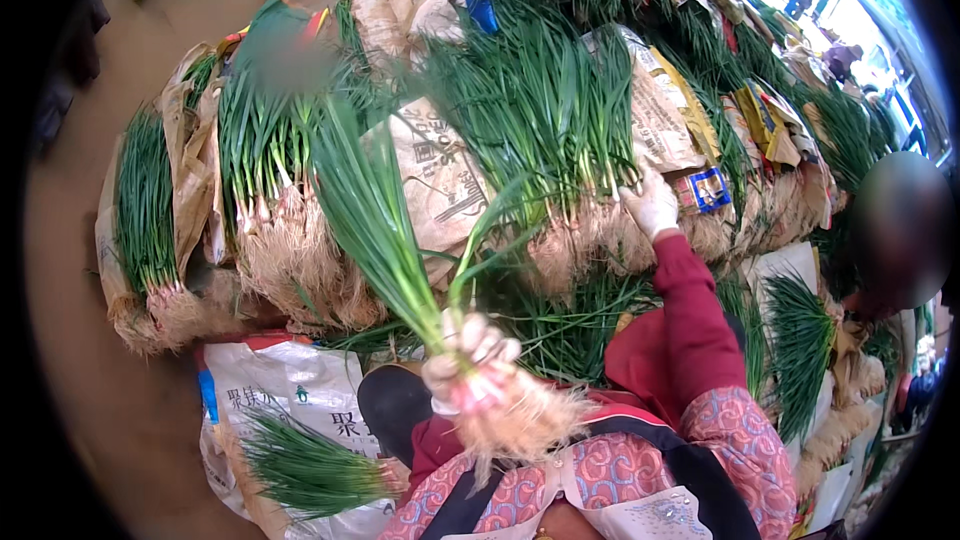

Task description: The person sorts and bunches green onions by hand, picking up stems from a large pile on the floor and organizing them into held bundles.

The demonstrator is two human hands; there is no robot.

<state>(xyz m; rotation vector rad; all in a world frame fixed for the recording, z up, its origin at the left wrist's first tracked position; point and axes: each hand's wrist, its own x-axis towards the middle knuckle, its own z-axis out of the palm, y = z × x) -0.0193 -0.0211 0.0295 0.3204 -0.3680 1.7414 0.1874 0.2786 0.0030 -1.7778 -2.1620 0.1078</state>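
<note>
In my white-gloved left hand [470,350], close to my chest, is a bunch of green garlic [385,230]. The fingers wrap around its lower stems. Its long flat leaves point up and away to the left, while the pinkish bulbs and pale shaggy roots hang below the hand. My right hand [652,204], gloved in white too, reaches forward to the right end of a wide pile of green garlic [545,110]. Its fingers are closed at the base of a stalk there, just above the roots; the fingertips show only in part.
More green garlic [265,135] lies in rows at the left on brown sacks [435,175]. A white sack [290,375] with a loose bunch [305,465] is at lower left. Another person [900,230] is at the right, beside a bunch [798,350]. Loose leaves [570,325] lie before my knees.
</note>
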